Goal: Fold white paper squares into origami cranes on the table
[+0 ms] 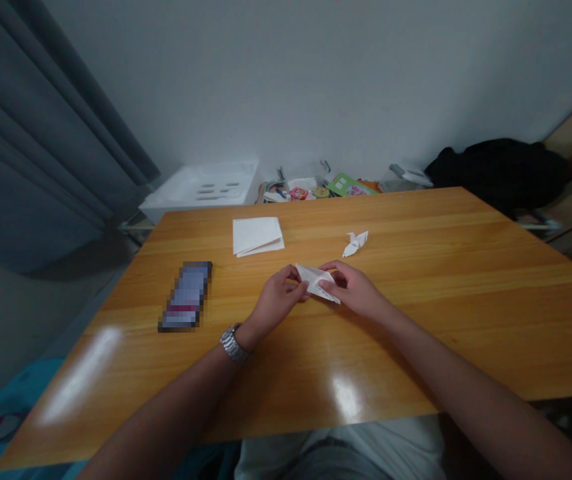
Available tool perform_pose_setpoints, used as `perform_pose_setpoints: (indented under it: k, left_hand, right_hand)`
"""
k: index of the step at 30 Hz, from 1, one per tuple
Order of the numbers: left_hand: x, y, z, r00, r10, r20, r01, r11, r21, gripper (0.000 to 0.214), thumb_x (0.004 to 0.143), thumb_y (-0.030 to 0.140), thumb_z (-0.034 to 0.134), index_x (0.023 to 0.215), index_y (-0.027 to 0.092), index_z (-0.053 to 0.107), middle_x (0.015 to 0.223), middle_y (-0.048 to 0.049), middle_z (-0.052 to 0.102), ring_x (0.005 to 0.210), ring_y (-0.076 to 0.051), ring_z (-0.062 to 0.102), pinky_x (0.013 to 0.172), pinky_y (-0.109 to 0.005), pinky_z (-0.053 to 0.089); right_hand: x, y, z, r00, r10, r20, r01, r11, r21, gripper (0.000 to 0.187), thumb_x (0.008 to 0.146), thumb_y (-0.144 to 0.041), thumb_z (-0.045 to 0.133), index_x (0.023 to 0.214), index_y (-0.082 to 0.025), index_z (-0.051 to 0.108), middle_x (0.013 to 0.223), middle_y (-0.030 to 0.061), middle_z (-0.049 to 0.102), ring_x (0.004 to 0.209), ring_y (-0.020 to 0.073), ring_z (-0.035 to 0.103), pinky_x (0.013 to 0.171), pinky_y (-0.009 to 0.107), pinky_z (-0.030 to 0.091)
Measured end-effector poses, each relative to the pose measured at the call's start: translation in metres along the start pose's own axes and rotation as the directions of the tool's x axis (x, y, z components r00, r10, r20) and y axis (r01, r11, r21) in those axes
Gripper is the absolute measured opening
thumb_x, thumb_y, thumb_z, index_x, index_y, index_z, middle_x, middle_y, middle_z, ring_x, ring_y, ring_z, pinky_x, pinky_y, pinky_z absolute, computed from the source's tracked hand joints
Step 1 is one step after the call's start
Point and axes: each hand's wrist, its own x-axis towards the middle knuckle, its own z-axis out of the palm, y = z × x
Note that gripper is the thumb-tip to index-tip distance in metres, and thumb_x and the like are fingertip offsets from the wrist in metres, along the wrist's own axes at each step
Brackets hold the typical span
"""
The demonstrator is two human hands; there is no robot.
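Note:
A small white folded piece of paper is held up between both hands over the middle of the wooden table. My left hand pinches its left side between thumb and fingers; a metal watch is on that wrist. On the other side, my right hand grips the paper with the thumb on top, its fingers partly hidden behind. Just beyond the right hand lies a white origami crane. The paper's far side and the fingertips behind it are out of sight.
A folded stack of white paper lies at the back left of the table. Nearer me on the left is a pixelated phone. Behind the far edge stand a white plastic container, a green booklet and a black cloth heap.

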Motion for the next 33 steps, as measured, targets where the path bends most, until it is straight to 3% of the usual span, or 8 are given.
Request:
perform_pose_setpoints:
  k: [4,10,14,19,27,33]
  left_hand:
    - [-0.002,0.003,0.001,0.998,0.06,0.014,-0.061,0.985,0.164,0.022,0.088,0.036,0.066,0.096,0.015,0.061,0.093,-0.0081,0.073,0.082,-0.019,0.073,0.072,-0.029,0.06]
    - [-0.007,0.013,0.003,0.985,0.169,-0.022,-0.16,0.959,0.233,0.026,0.09,0.037,0.066,0.107,0.018,0.061,0.109,-0.0075,0.071,0.092,-0.018,0.071,0.074,-0.027,0.059]
    - [-0.009,0.019,0.003,0.974,0.223,0.034,-0.223,0.928,0.298,0.016,0.094,0.031,0.06,0.104,0.02,0.066,0.103,-0.0041,0.073,0.094,-0.017,0.069,0.08,-0.025,0.057]
    - [-0.007,0.016,0.002,0.975,0.221,0.012,-0.215,0.936,0.279,0.016,0.094,0.024,0.057,0.106,0.019,0.066,0.105,-0.0039,0.072,0.092,-0.016,0.069,0.078,-0.025,0.058]
    - [-0.005,0.01,0.001,0.975,0.224,-0.01,-0.217,0.953,0.211,0.017,0.093,0.022,0.057,0.105,0.017,0.067,0.105,-0.006,0.072,0.092,-0.016,0.069,0.077,-0.025,0.059]
    - [-0.005,0.01,-0.001,0.964,0.266,-0.019,-0.255,0.94,0.227,0.016,0.093,0.021,0.058,0.104,0.017,0.068,0.1,-0.0045,0.072,0.088,-0.015,0.069,0.076,-0.024,0.058]
  right_hand:
    - [0.001,0.001,-0.002,0.998,-0.062,-0.019,0.061,0.997,-0.053,0.022,0.089,-0.033,0.062,0.105,-0.019,0.065,0.091,0.0054,0.073,0.079,0.0206,0.068,0.07,0.032,0.052]
    - [-0.002,-0.007,-0.004,0.991,-0.135,-0.015,0.129,0.973,-0.192,0.021,0.092,-0.027,0.057,0.108,-0.022,0.07,0.106,0.0061,0.075,0.096,0.0231,0.069,0.087,0.036,0.052]
    - [-0.004,-0.012,-0.002,0.991,-0.137,0.014,0.136,0.965,-0.226,0.024,0.092,-0.025,0.057,0.11,-0.022,0.072,0.108,0.006,0.076,0.098,0.024,0.07,0.088,0.038,0.052]
    - [-0.002,-0.009,0.0,0.993,-0.122,-0.003,0.121,0.985,-0.124,0.029,0.087,-0.017,0.056,0.112,-0.021,0.071,0.107,0.006,0.076,0.098,0.0227,0.07,0.089,0.037,0.053]
    - [-0.002,-0.004,0.001,0.998,-0.059,0.038,0.055,0.992,0.111,0.032,0.086,-0.02,0.057,0.117,-0.021,0.064,0.096,0.0042,0.071,0.071,0.0174,0.068,0.067,0.03,0.056]
    - [-0.003,-0.007,-0.002,0.994,-0.096,0.051,0.087,0.984,0.155,0.03,0.087,-0.025,0.061,0.117,-0.02,0.064,0.101,0.0056,0.07,0.083,0.0188,0.068,0.071,0.03,0.056]
